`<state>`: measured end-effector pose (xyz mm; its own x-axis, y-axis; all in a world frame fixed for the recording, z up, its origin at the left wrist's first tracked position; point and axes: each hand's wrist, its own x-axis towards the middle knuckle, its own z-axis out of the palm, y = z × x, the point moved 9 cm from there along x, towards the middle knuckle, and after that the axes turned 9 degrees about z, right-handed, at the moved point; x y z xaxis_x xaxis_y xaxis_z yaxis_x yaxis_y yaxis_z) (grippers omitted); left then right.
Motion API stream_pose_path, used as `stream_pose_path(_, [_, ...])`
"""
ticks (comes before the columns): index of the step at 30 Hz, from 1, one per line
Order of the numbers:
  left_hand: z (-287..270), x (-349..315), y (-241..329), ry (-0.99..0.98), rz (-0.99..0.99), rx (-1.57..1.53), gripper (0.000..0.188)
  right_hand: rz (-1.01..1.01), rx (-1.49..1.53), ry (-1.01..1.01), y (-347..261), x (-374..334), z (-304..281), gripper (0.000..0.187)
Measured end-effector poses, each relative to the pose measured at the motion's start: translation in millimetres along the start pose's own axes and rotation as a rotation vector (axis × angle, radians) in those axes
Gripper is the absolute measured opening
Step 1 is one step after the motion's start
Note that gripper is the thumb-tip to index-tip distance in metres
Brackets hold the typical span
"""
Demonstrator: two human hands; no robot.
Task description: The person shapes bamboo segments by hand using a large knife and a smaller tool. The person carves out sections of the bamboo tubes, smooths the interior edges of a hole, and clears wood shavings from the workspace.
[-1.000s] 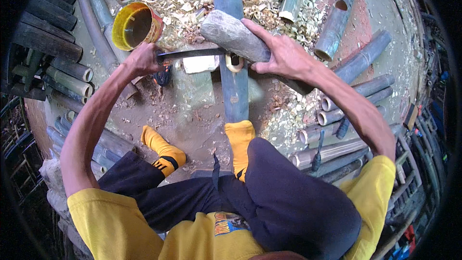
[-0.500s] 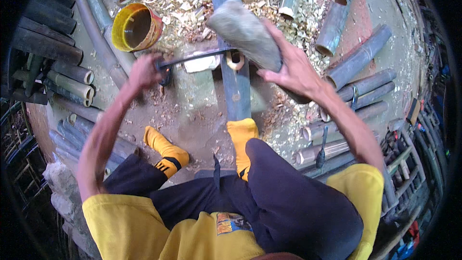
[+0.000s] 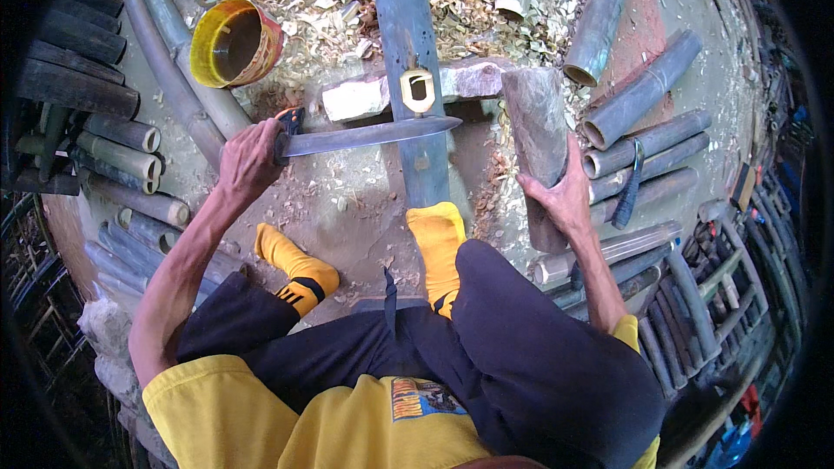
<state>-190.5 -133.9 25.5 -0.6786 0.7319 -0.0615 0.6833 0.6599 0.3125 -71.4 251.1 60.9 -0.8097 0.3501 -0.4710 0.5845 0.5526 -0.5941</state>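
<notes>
My left hand [image 3: 249,161] is closed round the handle of a machete [image 3: 369,136]. Its long grey blade points right and crosses over a dark bamboo tube [image 3: 402,22], on my side of a pale-rimmed hole [image 3: 419,106] cut in the tube's wall. The tube lies lengthwise in front of me, resting across a whitish block [image 3: 358,101]. One foot in a yellow sock [image 3: 437,239] is at the tube's near end. Right of the tube, my right hand [image 3: 566,198] grips a thick wooden club [image 3: 535,117], its broad end pointing away.
Bamboo shavings [image 3: 321,0] are heaped at the back. A yellow bucket [image 3: 204,48] stands at the far left. Several bamboo tubes [image 3: 643,87] lie on the right, with more poles [image 3: 161,61] on the left. A wooden rack [image 3: 695,295] is at the right.
The wooden club has come down from above the tube to its right side. The machete has moved from the hole's edge toward me, and the hole now shows fully.
</notes>
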Motion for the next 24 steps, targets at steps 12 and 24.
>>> stream_pose_path(12, [4,11,2,-0.032,0.057,0.068,0.021,0.080,0.026,-0.091,12,-11,21,0.093])
stream_pose_path(24, [7,11,-8,-0.089,0.092,0.007,0.022,-0.102,-0.034,-0.140,-15,-11,28,0.091])
